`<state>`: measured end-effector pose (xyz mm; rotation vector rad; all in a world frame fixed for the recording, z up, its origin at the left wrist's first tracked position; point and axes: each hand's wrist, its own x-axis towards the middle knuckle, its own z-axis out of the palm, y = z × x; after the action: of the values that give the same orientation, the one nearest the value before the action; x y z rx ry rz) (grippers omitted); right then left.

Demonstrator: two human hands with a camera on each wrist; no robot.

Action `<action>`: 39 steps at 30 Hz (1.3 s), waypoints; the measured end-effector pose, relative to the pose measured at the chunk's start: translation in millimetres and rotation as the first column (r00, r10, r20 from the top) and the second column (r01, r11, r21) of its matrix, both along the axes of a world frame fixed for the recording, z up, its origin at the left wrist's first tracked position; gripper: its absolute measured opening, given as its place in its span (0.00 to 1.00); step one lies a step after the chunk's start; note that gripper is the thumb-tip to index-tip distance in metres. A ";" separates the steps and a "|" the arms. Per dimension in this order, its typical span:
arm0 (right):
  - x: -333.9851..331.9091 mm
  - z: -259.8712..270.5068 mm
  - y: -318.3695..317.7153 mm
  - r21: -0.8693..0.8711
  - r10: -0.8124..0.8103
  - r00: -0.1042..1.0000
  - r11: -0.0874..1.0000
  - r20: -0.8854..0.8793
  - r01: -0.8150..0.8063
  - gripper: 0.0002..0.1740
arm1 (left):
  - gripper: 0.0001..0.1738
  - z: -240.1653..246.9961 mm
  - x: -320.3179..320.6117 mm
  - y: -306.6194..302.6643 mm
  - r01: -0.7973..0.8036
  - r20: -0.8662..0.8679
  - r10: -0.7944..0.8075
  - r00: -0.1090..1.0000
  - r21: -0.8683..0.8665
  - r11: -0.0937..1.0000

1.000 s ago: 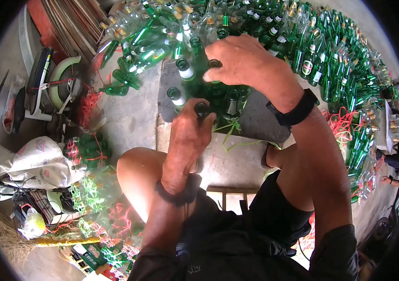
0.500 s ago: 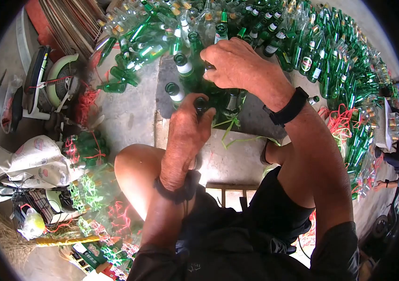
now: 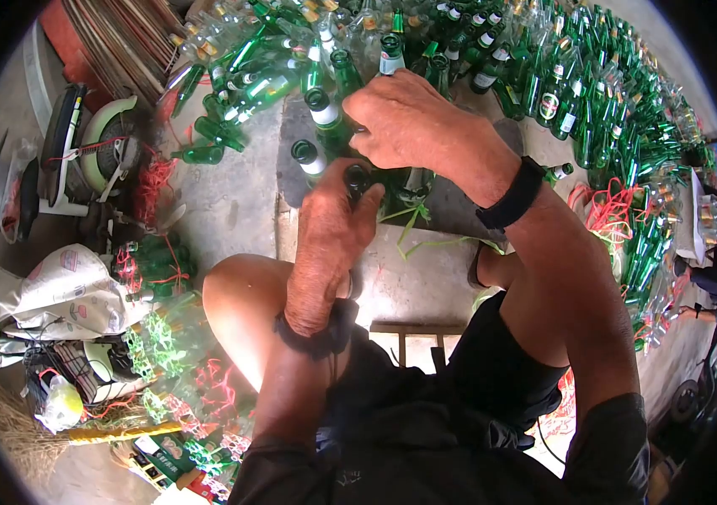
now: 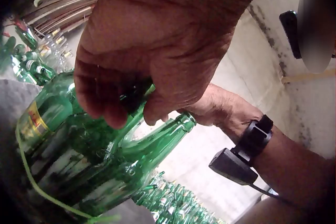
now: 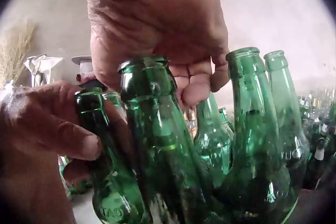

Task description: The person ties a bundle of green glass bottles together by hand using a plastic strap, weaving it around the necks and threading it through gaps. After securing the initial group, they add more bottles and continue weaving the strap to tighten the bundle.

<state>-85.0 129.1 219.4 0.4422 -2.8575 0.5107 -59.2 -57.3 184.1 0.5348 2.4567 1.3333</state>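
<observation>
Remotely, I grip a green bottle by its neck with the left hand. Just beyond, the right hand pinches another bottle near its mouth.

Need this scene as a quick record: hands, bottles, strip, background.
left hand: grips a green bottle near its mouth
right hand: fingers curled among the bottle necks; grip partly hidden
bottle cluster: green glass, upright, close together
support: dark mat
light-green strip: runs along the cluster's outside
background: many more bottles, red string
</observation>
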 end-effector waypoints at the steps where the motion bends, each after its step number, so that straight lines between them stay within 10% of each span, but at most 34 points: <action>1: -1.1 -0.8 -0.7 -0.006 0.005 1.000 1.000 -0.015 -0.006 0.13 | 0.19 -2.4 -0.8 -0.3 0.000 -0.010 0.000 1.000 0.007 1.000; 15: 2.5 3.7 2.7 -0.063 -0.023 0.997 0.998 0.071 0.028 0.14 | 0.19 13.6 4.9 6.1 -0.054 -0.106 0.051 0.993 -0.021 0.998; 29: 14.0 9.2 2.4 -0.052 -0.038 0.993 0.998 0.113 0.044 0.12 | 0.42 12.0 -7.3 16.2 0.032 -0.539 -0.035 0.842 -0.015 0.999; 39: 17.6 15.7 11.9 -0.067 -0.049 0.996 0.996 0.070 0.054 0.10 | 0.35 5.4 -17.5 26.1 0.045 -0.473 -0.014 0.881 0.055 0.997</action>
<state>-67.4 141.0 235.1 0.3442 -2.8972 0.6240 -76.7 -31.2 189.5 1.0186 2.7708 1.4065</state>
